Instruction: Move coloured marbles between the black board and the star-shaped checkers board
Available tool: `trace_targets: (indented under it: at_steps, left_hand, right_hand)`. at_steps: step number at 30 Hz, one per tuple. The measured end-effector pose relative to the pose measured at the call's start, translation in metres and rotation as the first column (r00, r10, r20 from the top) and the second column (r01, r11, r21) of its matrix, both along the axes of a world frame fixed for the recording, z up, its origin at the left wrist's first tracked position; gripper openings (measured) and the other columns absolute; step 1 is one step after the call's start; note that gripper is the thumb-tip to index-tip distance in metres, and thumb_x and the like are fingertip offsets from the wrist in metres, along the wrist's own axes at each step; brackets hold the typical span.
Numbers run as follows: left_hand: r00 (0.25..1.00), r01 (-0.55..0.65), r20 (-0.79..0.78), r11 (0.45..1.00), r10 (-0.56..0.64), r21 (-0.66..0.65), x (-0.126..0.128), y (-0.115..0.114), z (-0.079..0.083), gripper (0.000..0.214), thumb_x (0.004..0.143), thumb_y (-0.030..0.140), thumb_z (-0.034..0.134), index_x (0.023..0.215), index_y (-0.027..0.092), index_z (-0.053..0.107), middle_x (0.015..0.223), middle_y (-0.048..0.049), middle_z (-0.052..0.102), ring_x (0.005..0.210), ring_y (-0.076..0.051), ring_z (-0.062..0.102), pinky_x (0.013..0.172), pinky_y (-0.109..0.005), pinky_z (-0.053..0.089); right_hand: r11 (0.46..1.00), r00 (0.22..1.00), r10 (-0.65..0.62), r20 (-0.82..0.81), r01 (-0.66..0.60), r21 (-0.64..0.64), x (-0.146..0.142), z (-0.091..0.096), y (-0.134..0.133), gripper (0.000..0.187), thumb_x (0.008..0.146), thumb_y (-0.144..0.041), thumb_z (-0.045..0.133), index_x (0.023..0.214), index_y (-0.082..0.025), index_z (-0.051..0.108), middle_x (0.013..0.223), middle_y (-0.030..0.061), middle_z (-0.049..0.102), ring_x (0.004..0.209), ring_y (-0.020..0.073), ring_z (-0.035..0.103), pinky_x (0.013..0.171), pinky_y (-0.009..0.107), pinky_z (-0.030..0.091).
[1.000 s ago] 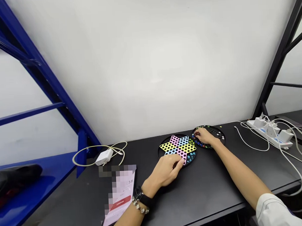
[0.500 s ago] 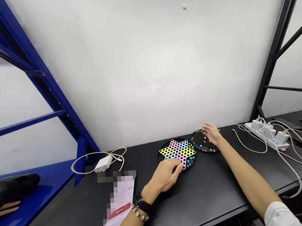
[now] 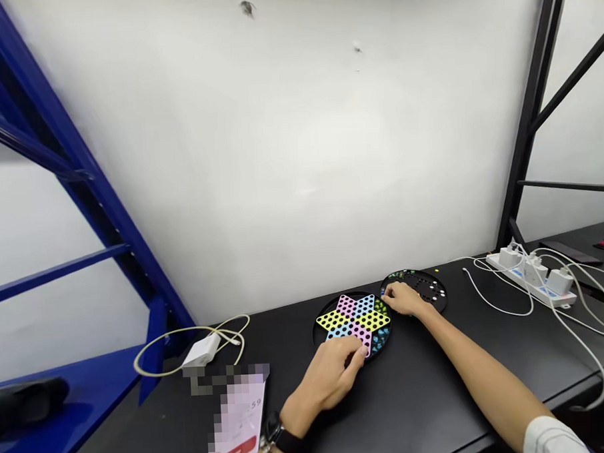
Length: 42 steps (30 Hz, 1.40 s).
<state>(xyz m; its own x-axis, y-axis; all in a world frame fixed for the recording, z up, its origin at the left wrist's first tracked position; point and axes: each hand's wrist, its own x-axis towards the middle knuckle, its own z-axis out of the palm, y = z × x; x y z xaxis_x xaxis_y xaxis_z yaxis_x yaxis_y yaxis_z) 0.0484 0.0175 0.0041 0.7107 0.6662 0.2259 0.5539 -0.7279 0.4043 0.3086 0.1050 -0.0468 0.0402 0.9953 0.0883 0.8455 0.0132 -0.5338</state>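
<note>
Left hand (image 3: 333, 375): curled at board (image 3: 354, 316) near rim, grip unclear. Right hand (image 3: 402, 299): curled over marble tray (image 3: 427, 288), contents unclear.

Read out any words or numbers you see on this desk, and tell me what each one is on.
"59": on the lit screen of the phone; the rest of that screen is pixelated and unreadable.
No readable text on the star game board, the round marble tray, the white charger or the power strip; any marks there are too small to tell.
</note>
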Motion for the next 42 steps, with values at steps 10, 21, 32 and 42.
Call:
trace_targets:
  at_steps: [10,21,32,42]
  left_hand:
    - [1.0,-0.007,0.012,1.0,0.007,0.005,-0.001,-0.002,0.0,0.043,0.101,0.04,0.028,0.069,0.02,0.051,0.071,0.0008,0.058,0.067,-0.015,0.051,0.067,-0.027,0.035]
    - [1.0,0.003,-0.005,1.0,-0.003,0.015,-0.001,-0.002,0.0,0.041,0.1,0.038,0.029,0.069,0.02,0.048,0.069,0.0019,0.056,0.064,-0.014,0.047,0.065,-0.026,0.034]
    - [1.0,0.004,-0.003,1.0,-0.004,0.003,-0.002,-0.003,-0.001,0.044,0.101,0.039,0.026,0.071,0.02,0.052,0.072,0.0001,0.059,0.068,-0.015,0.051,0.069,-0.027,0.037]
    - [1.0,0.013,0.007,1.0,-0.013,0.006,-0.002,-0.002,-0.001,0.044,0.101,0.04,0.026,0.07,0.02,0.051,0.072,0.0002,0.059,0.067,-0.015,0.05,0.067,-0.027,0.037]
  right_hand:
    - [0.999,0.851,0.014,-0.525,0.01,0.044,0.014,0.002,0.005,0.022,0.078,-0.041,0.058,0.073,-0.019,0.058,0.062,-0.0025,0.051,0.058,0.0118,0.046,0.056,0.023,0.034]
    - [0.996,0.921,0.078,-0.381,-0.085,-0.001,0.057,0.014,-0.013,0.046,0.087,-0.055,0.048,0.059,-0.018,0.049,0.048,-0.0067,0.03,0.046,0.0083,0.029,0.048,0.023,0.023]
    - [0.899,0.979,0.191,0.068,-0.147,-0.412,0.058,0.034,-0.033,0.013,0.079,-0.031,0.066,0.082,-0.019,0.062,0.078,0.0011,0.064,0.069,0.0141,0.055,0.058,0.023,0.035]
    - [0.93,0.987,0.157,-0.029,-0.158,-0.332,0.065,0.018,-0.023,0.016,0.079,-0.027,0.064,0.068,-0.017,0.058,0.06,-0.002,0.053,0.06,0.012,0.048,0.056,0.024,0.031]
